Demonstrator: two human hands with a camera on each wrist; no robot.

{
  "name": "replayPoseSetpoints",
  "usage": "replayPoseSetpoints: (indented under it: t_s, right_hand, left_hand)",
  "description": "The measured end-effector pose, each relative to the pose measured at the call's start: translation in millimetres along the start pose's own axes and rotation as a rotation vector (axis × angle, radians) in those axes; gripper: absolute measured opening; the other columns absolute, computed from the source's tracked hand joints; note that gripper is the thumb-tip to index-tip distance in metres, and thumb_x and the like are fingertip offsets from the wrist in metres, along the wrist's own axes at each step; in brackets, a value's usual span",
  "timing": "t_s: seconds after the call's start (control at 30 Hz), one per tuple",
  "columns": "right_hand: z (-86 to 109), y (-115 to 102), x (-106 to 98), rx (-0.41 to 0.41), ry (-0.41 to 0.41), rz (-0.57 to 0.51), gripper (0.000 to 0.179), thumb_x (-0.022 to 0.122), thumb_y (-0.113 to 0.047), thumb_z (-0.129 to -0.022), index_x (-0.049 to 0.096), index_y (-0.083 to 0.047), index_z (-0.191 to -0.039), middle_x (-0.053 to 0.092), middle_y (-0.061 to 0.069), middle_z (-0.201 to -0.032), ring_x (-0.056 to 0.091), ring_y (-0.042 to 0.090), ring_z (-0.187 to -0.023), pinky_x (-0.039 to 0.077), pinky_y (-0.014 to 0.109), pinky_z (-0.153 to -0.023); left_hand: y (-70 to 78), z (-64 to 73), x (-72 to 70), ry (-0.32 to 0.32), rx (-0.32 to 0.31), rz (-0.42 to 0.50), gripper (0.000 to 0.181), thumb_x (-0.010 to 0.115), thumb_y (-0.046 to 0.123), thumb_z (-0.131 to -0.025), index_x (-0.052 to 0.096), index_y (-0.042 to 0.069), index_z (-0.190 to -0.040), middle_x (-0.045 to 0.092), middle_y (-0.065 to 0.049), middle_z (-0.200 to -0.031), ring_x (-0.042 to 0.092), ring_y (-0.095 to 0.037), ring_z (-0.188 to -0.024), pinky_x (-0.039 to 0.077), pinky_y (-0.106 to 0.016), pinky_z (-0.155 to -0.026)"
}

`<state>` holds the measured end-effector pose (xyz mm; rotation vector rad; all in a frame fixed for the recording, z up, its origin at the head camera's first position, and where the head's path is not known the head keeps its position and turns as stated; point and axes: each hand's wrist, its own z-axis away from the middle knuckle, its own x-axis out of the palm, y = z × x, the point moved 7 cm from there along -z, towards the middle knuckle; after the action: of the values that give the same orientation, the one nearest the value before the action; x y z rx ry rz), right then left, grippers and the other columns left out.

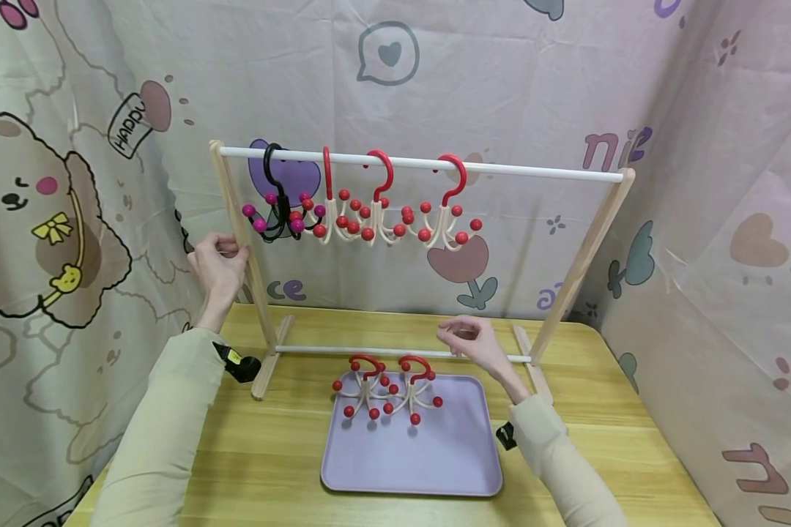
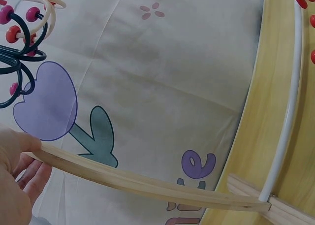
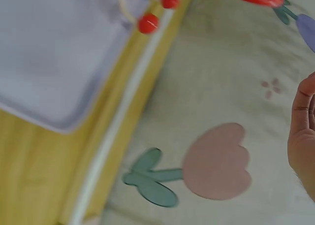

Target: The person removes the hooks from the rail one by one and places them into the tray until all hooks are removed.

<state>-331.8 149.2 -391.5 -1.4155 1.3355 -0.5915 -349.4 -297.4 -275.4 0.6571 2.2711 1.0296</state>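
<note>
My left hand (image 1: 219,267) holds the left wooden post (image 2: 123,178) of a small hanging rack, its thumb on one side and fingers on the other. Over the tray's far right corner, in the air, is my right hand (image 1: 474,342), fingers loosely bent around nothing. From the rack's white top bar (image 1: 534,170) hang a black claw hanger (image 1: 282,208) with magenta balls and three cream ones with red hooks and red balls, including the rightmost hanger (image 1: 443,219). Two more red-hooked hangers, a left one (image 1: 366,391) and a right one (image 1: 411,395), sit on the lilac tray (image 1: 435,461).
The rack stands on a wood-grain table (image 1: 257,454), its lower white bar (image 1: 343,351) running behind the tray. Its right post (image 1: 580,271) leans outward near the table's right side. A printed curtain (image 1: 699,219) encloses the back and sides.
</note>
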Motion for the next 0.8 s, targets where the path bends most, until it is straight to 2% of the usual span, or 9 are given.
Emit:
replayPoseSetpoints:
  t_s: [0.13, 0.3, 0.37, 0.47, 0.53, 0.63, 0.7, 0.8]
  right_hand:
    - [-12.0, -27, -18, -0.090, 0.033, -0.007, 0.022, 0.069, -0.001, -0.091, 0.067, 0.011, -0.109, 0.068, -0.012, -0.070, 0.059, 0.012, -0.054, 0.050, 0.025, -0.049]
    - [-26.9, -66, -46, -0.151, 0.118, 0.016, 0.022, 0.070, -0.003, -0.091, 0.069, 0.008, -0.110, 0.070, -0.007, -0.071, 0.061, 0.014, -0.054, 0.051, 0.023, -0.050]
    - [-32.6, -80, -56, -0.164, 0.147, 0.009, 0.023, 0.071, -0.004, -0.091, 0.068, 0.008, -0.111, 0.073, -0.007, -0.074, 0.061, 0.012, -0.054, 0.051, 0.022, -0.051]
    - [-41.5, -102, -70, -0.193, 0.193, 0.005, 0.026, 0.072, -0.006, -0.091, 0.068, 0.009, -0.112, 0.075, -0.007, -0.079, 0.062, 0.009, -0.055, 0.052, 0.020, -0.053]
    - [-48.0, -116, -78, -0.210, 0.224, 0.006, 0.027, 0.073, -0.008, -0.091, 0.068, 0.008, -0.112, 0.076, -0.007, -0.082, 0.063, 0.007, -0.056, 0.053, 0.019, -0.054]
    - [-58.3, -136, -86, -0.237, 0.261, 0.030, 0.027, 0.074, -0.010, -0.091, 0.069, 0.007, -0.112, 0.075, -0.007, -0.081, 0.062, 0.007, -0.056, 0.053, 0.020, -0.054]
    - [-64.9, -146, -90, -0.243, 0.278, 0.045, 0.025, 0.073, -0.009, -0.091, 0.070, 0.004, -0.112, 0.074, -0.008, -0.080, 0.062, 0.007, -0.055, 0.053, 0.020, -0.054]
    - [-75.2, -157, -92, -0.231, 0.313, 0.065, 0.025, 0.073, -0.011, -0.091, 0.070, 0.000, -0.113, 0.072, -0.009, -0.078, 0.062, 0.006, -0.055, 0.053, 0.020, -0.054]
  left_hand:
    - [0.5, 0.0, -0.5, 0.002, 0.002, -0.012, 0.022, 0.070, 0.005, -0.088, 0.070, -0.006, -0.106, 0.074, -0.027, -0.100, 0.040, 0.020, -0.061, 0.043, -0.036, -0.098]
    - [1.3, -0.1, -0.4, 0.007, 0.008, -0.024, 0.021, 0.070, 0.006, -0.088, 0.071, -0.006, -0.106, 0.075, -0.027, -0.099, 0.039, 0.021, -0.060, 0.038, -0.022, -0.087]
    - [1.3, -0.1, -0.4, 0.006, 0.007, -0.024, 0.021, 0.070, 0.006, -0.088, 0.071, -0.006, -0.105, 0.074, -0.027, -0.099, 0.039, 0.022, -0.060, 0.038, -0.022, -0.087]
    - [1.0, -0.4, -0.2, 0.003, 0.003, -0.021, 0.021, 0.070, 0.006, -0.088, 0.070, -0.006, -0.105, 0.074, -0.027, -0.100, 0.040, 0.019, -0.062, 0.040, -0.029, -0.093]
    - [0.9, -0.5, 0.0, 0.003, 0.001, -0.019, 0.021, 0.069, 0.006, -0.088, 0.070, -0.006, -0.105, 0.074, -0.028, -0.100, 0.045, 0.012, -0.067, 0.041, -0.035, -0.097]
    - [0.1, -0.5, 1.1, -0.004, -0.007, -0.011, 0.022, 0.069, 0.006, -0.088, 0.070, -0.006, -0.105, 0.073, -0.028, -0.101, 0.059, -0.010, -0.086, 0.038, -0.041, -0.103]
    - [-0.4, -0.2, 2.0, -0.013, -0.013, 0.000, 0.022, 0.069, 0.006, -0.087, 0.069, -0.006, -0.106, 0.072, -0.028, -0.102, 0.060, -0.025, -0.103, 0.035, -0.043, -0.106]
    - [-1.6, 0.0, 2.5, -0.025, -0.022, 0.013, 0.022, 0.070, 0.006, -0.087, 0.069, -0.006, -0.106, 0.072, -0.027, -0.101, 0.055, -0.034, -0.120, 0.031, -0.045, -0.107]
